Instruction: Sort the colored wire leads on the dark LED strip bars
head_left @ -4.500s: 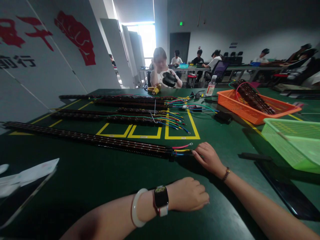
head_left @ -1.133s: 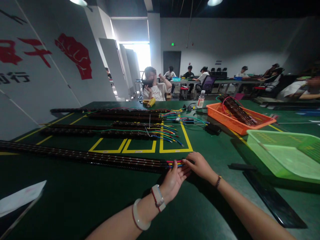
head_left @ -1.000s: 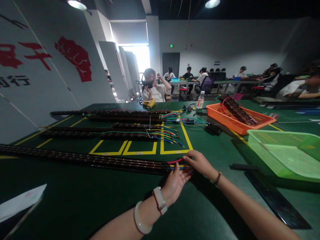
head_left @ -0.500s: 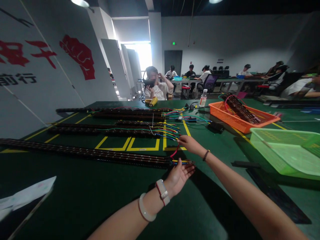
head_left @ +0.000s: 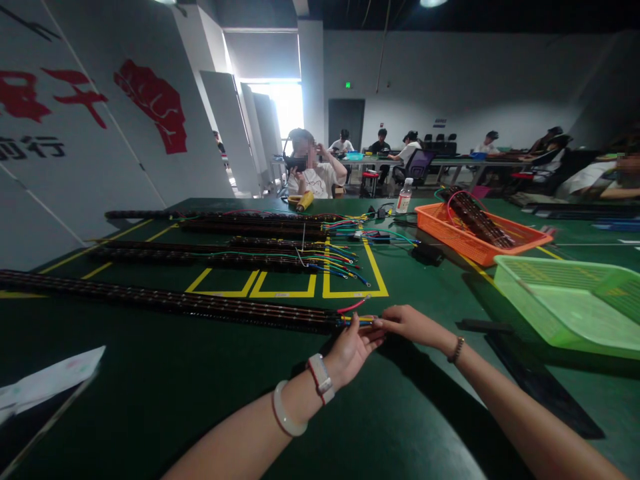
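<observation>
A long dark wire harness (head_left: 200,303) lies across the table, with yellow and blue wires (head_left: 361,321) coming out of its right end. My left hand (head_left: 354,353), palm up, cradles these wires between its raised thumb and loosely curved fingers. At the wires' tips, my right hand (head_left: 417,325) is closed in a pinch; its fingertips meet the left fingers and hide the ends. A separate red wire (head_left: 353,307) sticks out above both hands, its tip free.
Several more harnesses (head_left: 240,257) with coloured wire ends lie behind, near yellow tape outlines. To the right stand an orange basket (head_left: 465,243) holding a harness, a green basket (head_left: 565,320) and black flat strips (head_left: 545,387). A bottle (head_left: 405,197) stands farther back; a person (head_left: 315,177) sits opposite.
My right hand has let go of the red wire and moved down to the yellow and blue wire ends. The left fingers have drawn in a little around the wires.
</observation>
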Motion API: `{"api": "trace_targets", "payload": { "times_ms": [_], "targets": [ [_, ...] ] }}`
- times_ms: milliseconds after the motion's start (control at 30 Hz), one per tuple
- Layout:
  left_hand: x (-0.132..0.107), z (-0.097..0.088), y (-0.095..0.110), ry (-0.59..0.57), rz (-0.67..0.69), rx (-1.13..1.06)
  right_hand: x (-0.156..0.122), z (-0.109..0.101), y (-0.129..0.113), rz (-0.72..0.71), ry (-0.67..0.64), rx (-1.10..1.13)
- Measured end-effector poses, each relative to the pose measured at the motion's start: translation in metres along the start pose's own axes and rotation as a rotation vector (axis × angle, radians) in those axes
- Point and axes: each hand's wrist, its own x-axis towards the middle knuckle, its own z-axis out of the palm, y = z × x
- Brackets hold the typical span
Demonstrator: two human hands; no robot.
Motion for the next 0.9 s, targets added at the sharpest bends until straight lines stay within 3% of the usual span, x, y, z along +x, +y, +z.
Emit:
{"api": "trace_targets", "payload": {
  "times_ms": [200, 700, 900],
  "targets": [
    [-0.001, 0.002, -0.001, 0.025, 0.039, 0.086, 0.003, 0.005, -0.004, 0.007, 0.059, -0.062],
    [-0.005, 0.003, 0.002, 0.078, -0.002, 0.102, 0.036, 0.007, 0.001, 0.106, 0.23, 0.105],
    [-0.005, 0.004, 0.002, 0.093, -0.014, 0.098, 0.023, 0.014, 0.009, 0.135, 0.14, 0.152]
  ]
}}
